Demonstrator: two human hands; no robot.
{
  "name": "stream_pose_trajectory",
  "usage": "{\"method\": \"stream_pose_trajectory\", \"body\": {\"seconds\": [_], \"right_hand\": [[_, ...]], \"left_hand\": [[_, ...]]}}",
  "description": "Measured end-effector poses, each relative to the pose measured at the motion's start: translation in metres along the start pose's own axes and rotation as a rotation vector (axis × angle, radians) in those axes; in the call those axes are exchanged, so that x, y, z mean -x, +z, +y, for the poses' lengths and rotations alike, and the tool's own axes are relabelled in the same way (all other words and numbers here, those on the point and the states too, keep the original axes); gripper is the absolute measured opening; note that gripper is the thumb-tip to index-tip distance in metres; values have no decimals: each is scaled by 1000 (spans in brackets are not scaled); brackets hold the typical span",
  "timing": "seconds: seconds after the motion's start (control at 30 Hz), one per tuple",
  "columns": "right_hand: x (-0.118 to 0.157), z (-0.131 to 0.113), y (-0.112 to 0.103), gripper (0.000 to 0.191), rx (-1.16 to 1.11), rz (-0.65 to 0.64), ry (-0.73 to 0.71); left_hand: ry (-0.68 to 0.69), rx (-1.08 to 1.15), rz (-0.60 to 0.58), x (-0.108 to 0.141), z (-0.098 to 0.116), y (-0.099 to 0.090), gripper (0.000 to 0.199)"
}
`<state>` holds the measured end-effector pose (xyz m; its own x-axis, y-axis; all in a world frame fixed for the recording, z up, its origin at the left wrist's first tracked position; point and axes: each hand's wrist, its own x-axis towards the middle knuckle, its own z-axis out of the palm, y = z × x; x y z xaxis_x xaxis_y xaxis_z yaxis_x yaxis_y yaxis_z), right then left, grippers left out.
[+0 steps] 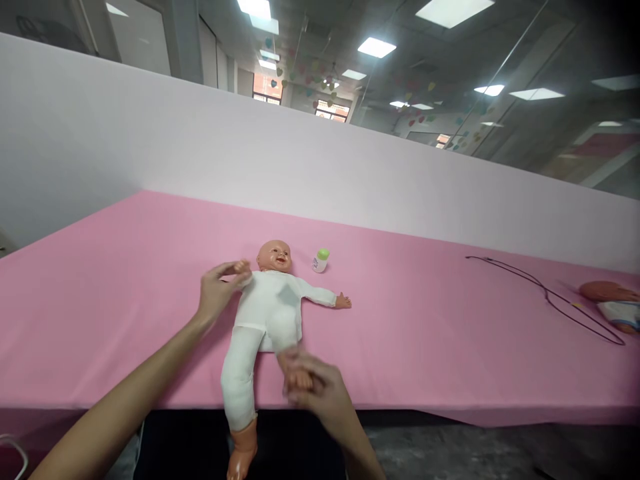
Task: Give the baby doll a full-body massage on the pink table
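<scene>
A baby doll (265, 303) in a white top and white leggings lies face up near the front edge of the pink table. Its raised arm on the left ends in a small hand, which my left hand (217, 288) pinches beside the doll's shoulder. Down at the table's front edge, my right hand (323, 387), slightly blurred, is closed round the doll's foot on the right, with that leg bent up. The doll's other leg hangs straight over the edge, and its other arm stretches out to the right. A small bottle (321, 261) with a green cap stands beside the doll's head.
Pink cloth covers the table (410, 320). On the right lies a thin dark cord (545, 290) in a long loop, beside a second doll (607, 293) partly cut off by the view. A white partition (320, 160) with glass above it runs along the back.
</scene>
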<state>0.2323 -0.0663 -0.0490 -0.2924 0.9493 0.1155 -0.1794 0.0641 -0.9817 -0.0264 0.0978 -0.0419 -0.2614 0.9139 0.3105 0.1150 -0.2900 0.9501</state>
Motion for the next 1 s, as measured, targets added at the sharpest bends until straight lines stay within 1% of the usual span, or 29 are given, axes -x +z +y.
{"method": "stream_pose_trajectory", "body": {"seconds": [0.07,0.1,0.17,0.2,0.23,0.27,0.33,0.4,0.43,0.47,0.53,0.6,0.63,0.67,0.7,0.77,0.83,0.87,0.93,0.97,1.0], "right_hand": [[34,18,-4,45,-58,-141,51],[47,29,-4,46,-78,-185,56],[64,49,-3,41,-97,-174,42],[67,54,-1,39,-100,-144,34],[67,54,2,39,-100,-104,33],[65,49,5,39,-96,-65,35],[51,27,11,38,-67,7,28],[27,1,13,34,-14,70,-17],[10,-9,14,33,11,101,-50],[-9,-16,14,33,34,117,-48],[-48,-17,13,34,67,142,-31],[-79,-10,14,37,36,199,-43],[-88,-7,14,39,18,221,-46],[-90,-6,14,39,10,231,-48],[-87,-8,15,38,17,223,-47],[-61,-15,15,32,74,159,-43],[-22,-21,13,28,140,55,-47],[-1,-19,11,30,163,-10,-57],[36,-3,6,38,194,-112,-95],[50,8,3,39,222,-133,-111],[60,21,1,39,240,-121,-139]], "left_hand": [[-160,123,168,-15,-8,-20,41],[-252,170,244,-21,-14,-29,40],[-401,231,355,-28,-25,-43,36],[-433,241,379,-29,-27,-46,35],[-425,233,375,-28,-28,-46,35],[-379,212,349,-26,-25,-44,35],[-219,142,256,-19,-14,-32,38],[-45,46,137,-8,0,-15,39],[26,-8,75,-2,5,-6,37],[79,-63,16,5,8,2,34],[135,-182,-101,18,9,14,27],[147,-276,-178,26,5,20,22],[145,-297,-202,28,3,21,22],[140,-297,-215,27,2,20,22],[132,-274,-213,24,1,18,22],[100,-169,-155,12,-1,8,26],[39,-62,-20,-5,-5,-5,32],[-4,-24,67,-14,-9,-13,35],[-123,28,238,-27,-18,-28,37],[-187,52,301,-31,-23,-35,38],[-242,77,348,-34,-26,-39,38]]}}
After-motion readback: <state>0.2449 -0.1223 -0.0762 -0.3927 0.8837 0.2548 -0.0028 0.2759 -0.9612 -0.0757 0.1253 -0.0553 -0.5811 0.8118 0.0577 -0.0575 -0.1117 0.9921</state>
